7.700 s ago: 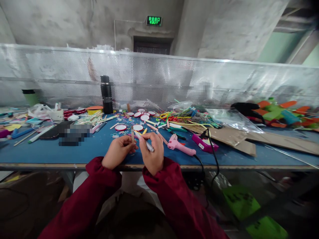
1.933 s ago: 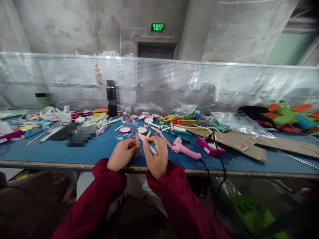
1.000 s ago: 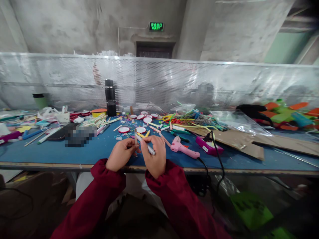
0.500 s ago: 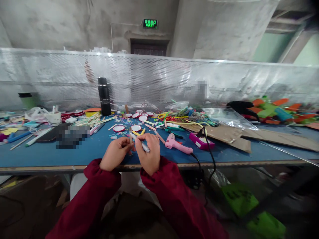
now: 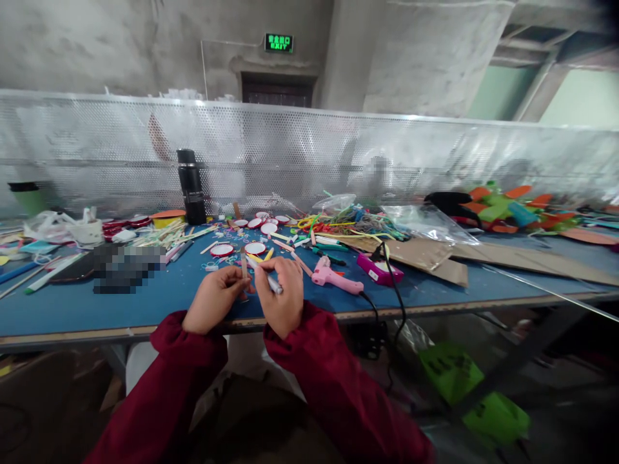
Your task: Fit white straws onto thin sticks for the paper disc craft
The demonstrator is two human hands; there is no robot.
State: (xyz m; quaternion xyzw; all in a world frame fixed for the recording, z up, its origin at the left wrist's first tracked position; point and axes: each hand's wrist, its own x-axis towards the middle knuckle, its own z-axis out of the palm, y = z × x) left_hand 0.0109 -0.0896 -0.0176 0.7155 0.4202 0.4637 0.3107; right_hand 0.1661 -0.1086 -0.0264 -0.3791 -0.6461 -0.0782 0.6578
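Observation:
My left hand [image 5: 213, 298] pinches a thin wooden craft stick [image 5: 244, 263], held upright above the table's front edge. In my right hand [image 5: 284, 293] is a white-and-grey marker [image 5: 275, 285], slanted so that its front end is close beside the stick. Whether the tip touches the wood I cannot tell. Just beyond both hands lie two red-rimmed white discs, one on the left [image 5: 222, 250] and one on the right [image 5: 255, 248]. Yellow pieces [image 5: 269, 254] lie right behind my right hand's fingers.
A pink hot glue gun [image 5: 333, 277] lies to the right, its black cord hanging over the edge. Behind it sit a purple box [image 5: 380, 269] and cardboard sheets [image 5: 420, 258]. A black bottle [image 5: 191, 187] stands at the back, near scattered sticks [image 5: 186, 237] and coloured pipe cleaners [image 5: 348, 222].
The view has turned slightly to the right, so the whole scene sits further left. Both hands keep the same hold on the craft stick and the marker.

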